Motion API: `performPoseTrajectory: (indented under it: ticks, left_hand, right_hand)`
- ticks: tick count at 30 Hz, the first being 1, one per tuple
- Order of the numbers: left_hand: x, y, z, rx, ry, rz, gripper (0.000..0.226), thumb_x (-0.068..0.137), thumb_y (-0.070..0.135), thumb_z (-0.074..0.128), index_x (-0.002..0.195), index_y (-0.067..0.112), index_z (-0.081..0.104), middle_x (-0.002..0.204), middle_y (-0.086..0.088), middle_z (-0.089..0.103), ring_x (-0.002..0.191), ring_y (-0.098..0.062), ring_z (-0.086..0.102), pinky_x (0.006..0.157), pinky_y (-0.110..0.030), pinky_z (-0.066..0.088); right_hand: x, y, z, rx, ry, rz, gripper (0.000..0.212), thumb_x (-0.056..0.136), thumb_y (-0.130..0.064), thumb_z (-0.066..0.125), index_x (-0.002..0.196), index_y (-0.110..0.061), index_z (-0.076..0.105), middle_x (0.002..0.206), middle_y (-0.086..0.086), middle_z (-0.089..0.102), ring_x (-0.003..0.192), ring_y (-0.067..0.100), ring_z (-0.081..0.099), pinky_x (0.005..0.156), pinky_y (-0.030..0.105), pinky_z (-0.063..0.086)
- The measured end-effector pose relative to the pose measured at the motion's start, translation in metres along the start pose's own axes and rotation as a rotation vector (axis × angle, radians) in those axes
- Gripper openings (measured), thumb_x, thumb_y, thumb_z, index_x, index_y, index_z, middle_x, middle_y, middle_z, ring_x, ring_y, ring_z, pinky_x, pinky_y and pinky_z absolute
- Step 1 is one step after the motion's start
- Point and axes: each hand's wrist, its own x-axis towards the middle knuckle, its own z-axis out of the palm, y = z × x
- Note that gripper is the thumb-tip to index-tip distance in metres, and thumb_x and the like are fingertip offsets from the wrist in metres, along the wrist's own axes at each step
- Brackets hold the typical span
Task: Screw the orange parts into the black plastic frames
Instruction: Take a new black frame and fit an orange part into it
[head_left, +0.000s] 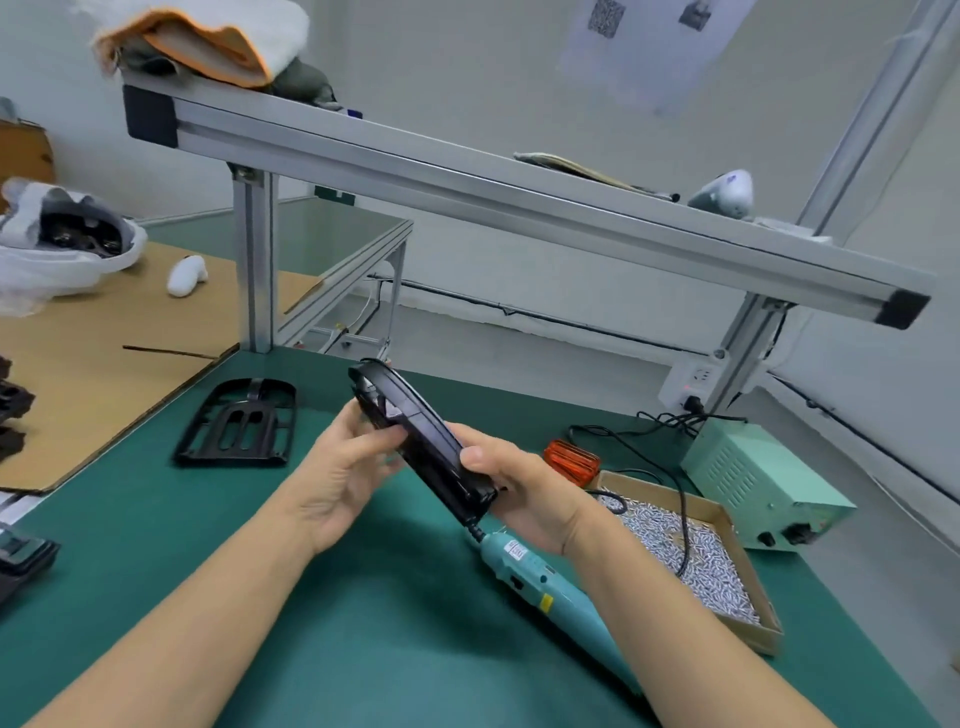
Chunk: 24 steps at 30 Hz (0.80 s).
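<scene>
Operator: Hands first?
Technician: Left hand (345, 470) and right hand (519, 486) each grip one side of a black plastic frame (423, 441), held edge-on above the green mat (311, 623).
Operator: Advice?
Technician: Lay it flat first, then fetch an orange part (571, 461), near the screw tray (691, 561), and the electric screwdriver (540, 577).

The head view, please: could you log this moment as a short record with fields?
held part: black plastic frame, lifted edge-on above the green mat
left hand: grips the frame's left side
right hand: grips the frame's lower end
second frame: flat on the mat, left
orange parts: small stack behind the right hand
electric screwdriver: lying on the mat, unheld
screws: in a cardboard tray, right
power supply: far right
</scene>
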Motion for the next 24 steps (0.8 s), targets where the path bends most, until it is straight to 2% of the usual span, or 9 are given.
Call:
performPoseTrajectory:
  ticks: [2, 3, 6, 9, 12, 14, 17, 20, 24]
  left_hand:
    - [0.001, -0.005, 0.004, -0.028, 0.037, -0.046, 0.032, 0.072, 0.009, 0.066, 0.102, 0.015, 0.061, 0.110, -0.012, 0.065, 0.098, -0.027, 0.058, 0.085, -0.039, 0.050]
    - [0.002, -0.007, 0.006, -0.012, 0.060, -0.062, 0.031, 0.072, 0.011, 0.065, 0.102, 0.015, 0.063, 0.107, -0.010, 0.067, 0.092, -0.025, 0.062, 0.081, -0.038, 0.051]
    - [0.001, -0.012, 0.012, 0.036, 0.102, -0.091, 0.038, 0.070, 0.015, 0.067, 0.107, 0.011, 0.063, 0.102, -0.008, 0.071, 0.080, -0.018, 0.068, 0.075, -0.036, 0.051]
    - [0.000, -0.015, 0.018, 0.091, 0.145, -0.117, 0.056, 0.067, 0.019, 0.071, 0.118, 0.002, 0.058, 0.108, -0.018, 0.068, 0.082, -0.023, 0.067, 0.073, -0.035, 0.052]
    - [-0.001, -0.016, 0.023, 0.106, 0.196, -0.130, 0.047, 0.065, 0.019, 0.074, 0.109, 0.005, 0.059, 0.096, -0.016, 0.069, 0.073, -0.022, 0.067, 0.067, -0.032, 0.052]
    - [-0.002, -0.019, 0.022, 0.098, 0.248, -0.146, 0.030, 0.068, 0.016, 0.076, 0.089, 0.015, 0.055, 0.081, -0.008, 0.070, 0.062, -0.019, 0.062, 0.058, -0.028, 0.050]
    - [-0.006, -0.022, 0.017, 0.104, 0.321, -0.180, 0.036, 0.069, 0.014, 0.078, 0.072, 0.024, 0.043, 0.066, 0.002, 0.067, 0.048, -0.013, 0.054, 0.051, -0.025, 0.044]
    - [-0.018, -0.020, 0.015, 0.137, 0.331, -0.213, 0.034, 0.071, 0.013, 0.078, 0.077, 0.022, 0.046, 0.069, 0.000, 0.065, 0.045, -0.012, 0.056, 0.044, -0.021, 0.041]
    - [-0.031, -0.011, 0.014, 0.261, 0.319, -0.216, 0.030, 0.074, 0.016, 0.077, 0.097, 0.015, 0.058, 0.083, -0.001, 0.071, 0.056, -0.015, 0.063, 0.061, -0.028, 0.047]
  right_hand:
    - [-0.004, 0.003, -0.008, 0.205, -0.017, 0.013, 0.041, 0.068, -0.039, 0.058, 0.103, -0.023, 0.072, 0.103, 0.000, 0.066, 0.096, 0.015, 0.059, 0.093, 0.029, 0.041]
    - [-0.005, 0.005, -0.013, 0.312, -0.014, 0.036, 0.041, 0.065, -0.037, 0.064, 0.100, -0.017, 0.071, 0.103, 0.006, 0.064, 0.097, 0.020, 0.057, 0.098, 0.033, 0.040]
    - [-0.008, 0.009, -0.026, 0.447, -0.058, 0.109, 0.066, 0.055, -0.037, 0.080, 0.114, -0.011, 0.066, 0.114, 0.010, 0.064, 0.109, 0.026, 0.055, 0.106, 0.037, 0.038]
    - [-0.011, 0.013, -0.035, 0.497, -0.091, 0.139, 0.058, 0.061, -0.043, 0.077, 0.112, -0.017, 0.070, 0.121, 0.010, 0.065, 0.112, 0.026, 0.058, 0.104, 0.040, 0.041]
    - [-0.016, 0.020, -0.042, 0.528, -0.068, 0.167, 0.057, 0.068, -0.046, 0.073, 0.116, -0.015, 0.069, 0.125, 0.014, 0.063, 0.114, 0.031, 0.057, 0.109, 0.044, 0.038]
    - [-0.019, 0.021, -0.043, 0.509, -0.042, 0.154, 0.053, 0.073, -0.045, 0.072, 0.116, -0.013, 0.070, 0.123, 0.014, 0.065, 0.114, 0.032, 0.058, 0.110, 0.045, 0.039]
    - [-0.022, 0.024, -0.043, 0.353, 0.085, 0.099, 0.037, 0.085, -0.035, 0.063, 0.114, -0.015, 0.071, 0.117, 0.013, 0.069, 0.106, 0.032, 0.066, 0.092, 0.038, 0.053]
    - [-0.022, 0.028, -0.043, 0.151, 0.184, 0.056, 0.033, 0.101, -0.017, 0.047, 0.132, -0.017, 0.055, 0.116, 0.013, 0.070, 0.097, 0.026, 0.069, 0.083, 0.032, 0.057]
    - [-0.025, 0.033, -0.040, 0.095, 0.157, 0.070, 0.033, 0.101, -0.012, 0.047, 0.133, -0.018, 0.051, 0.110, 0.011, 0.072, 0.089, 0.022, 0.071, 0.076, 0.028, 0.059]
